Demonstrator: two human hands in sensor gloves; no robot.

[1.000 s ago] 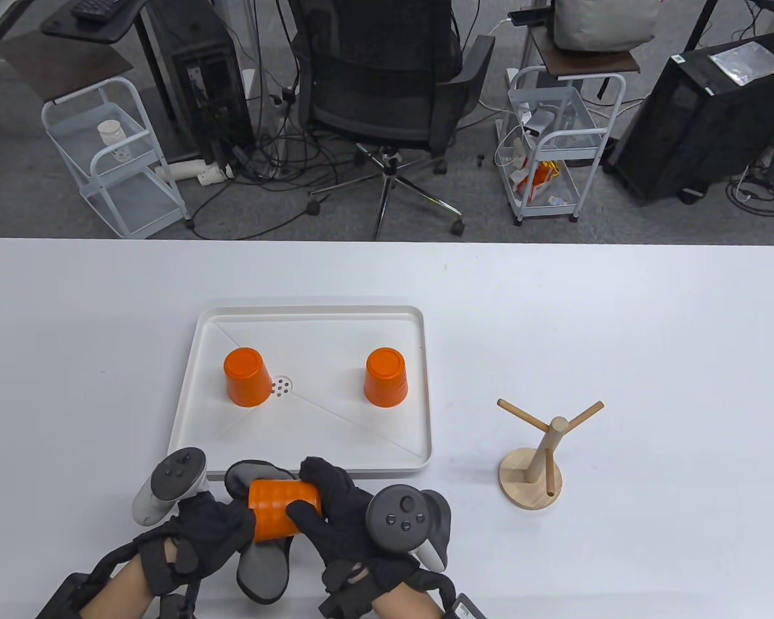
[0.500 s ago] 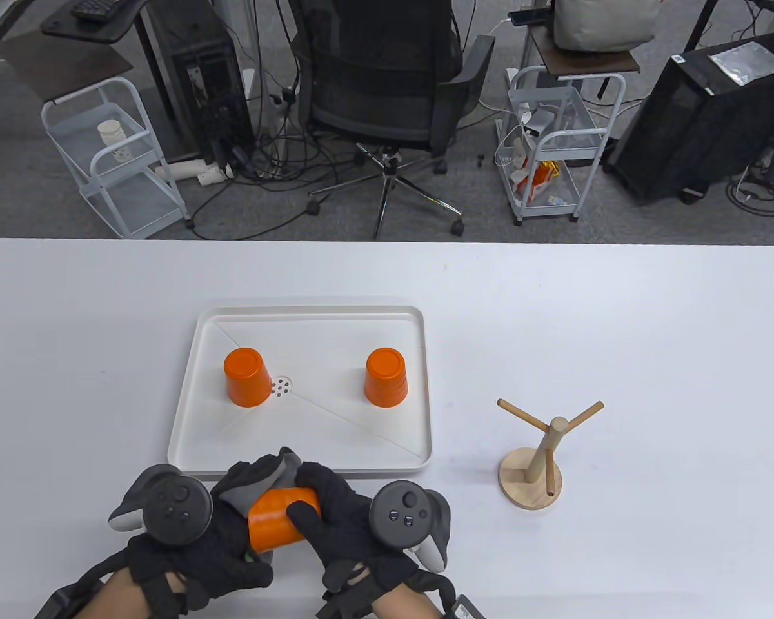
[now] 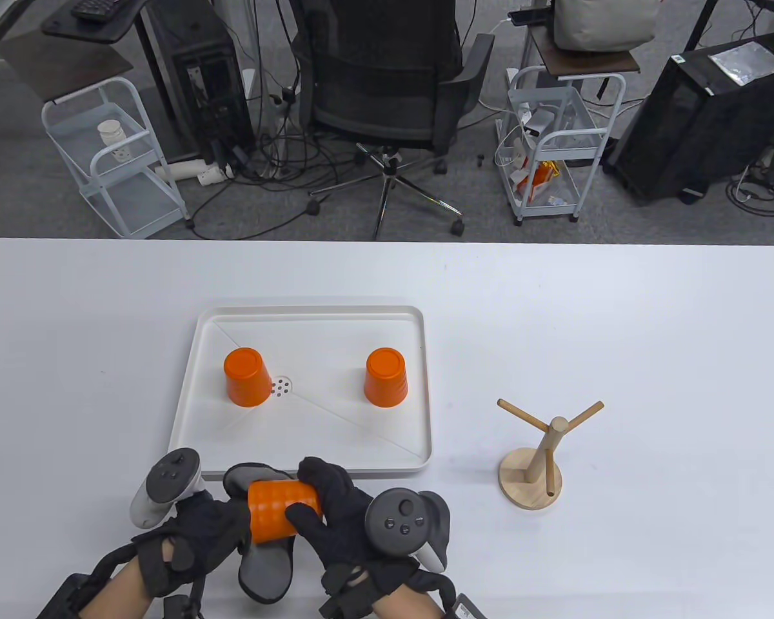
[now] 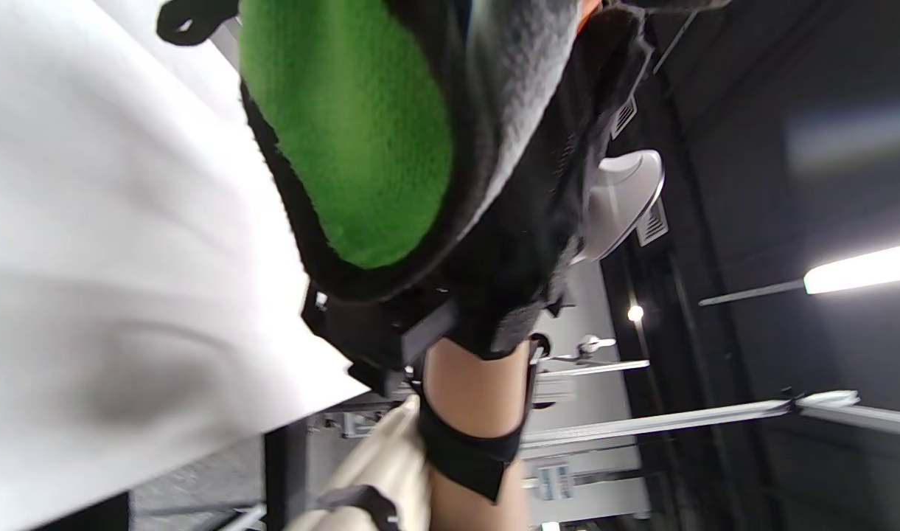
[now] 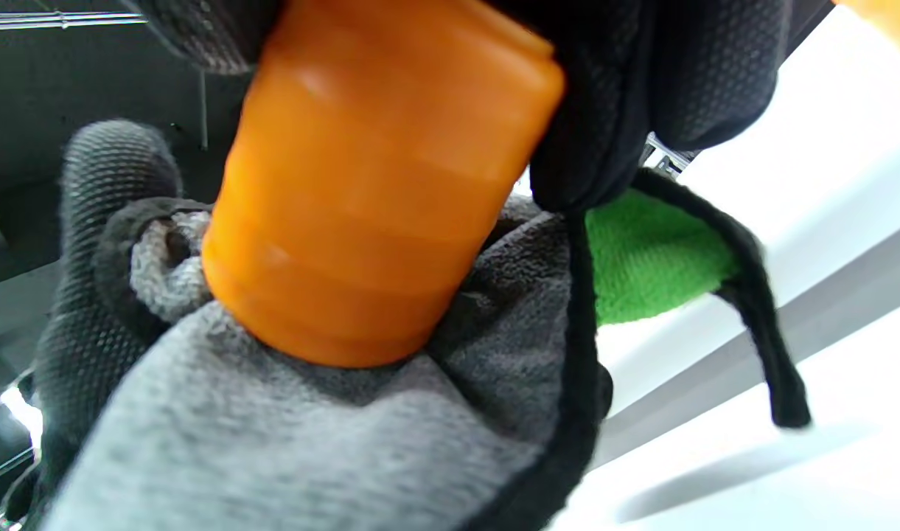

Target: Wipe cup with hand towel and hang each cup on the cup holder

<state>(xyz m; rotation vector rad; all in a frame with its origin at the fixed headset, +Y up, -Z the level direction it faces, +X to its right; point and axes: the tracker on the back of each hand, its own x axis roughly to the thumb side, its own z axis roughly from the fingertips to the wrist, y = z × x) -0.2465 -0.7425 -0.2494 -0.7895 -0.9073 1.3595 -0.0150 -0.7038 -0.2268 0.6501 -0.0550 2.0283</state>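
Observation:
An orange cup [image 3: 276,510] lies on its side just above the table's near edge, and my right hand [image 3: 316,500] grips it with fingers curled over its base end. My left hand [image 3: 222,516] holds a grey hand towel [image 3: 264,570] against the cup's open end. The right wrist view shows the cup [image 5: 376,184] pressed into the towel [image 5: 287,442], whose other face is green, with left fingers [image 5: 103,221] wrapped in it. Two more orange cups [image 3: 248,377] [image 3: 386,377] stand upside down in the white tray [image 3: 309,313]. The wooden cup holder [image 3: 535,454] stands bare to the right.
The tray's near rim [image 3: 361,465] is just beyond my hands. The holder has three slanted pegs and a round base [image 3: 519,480]. Behind the table's far edge are an office chair [image 3: 387,84] and wire carts.
My left hand rolled over the cup with the towel half a second ago, then rolled back, and the towel now hangs below the cup. The right hand and cup stayed put.

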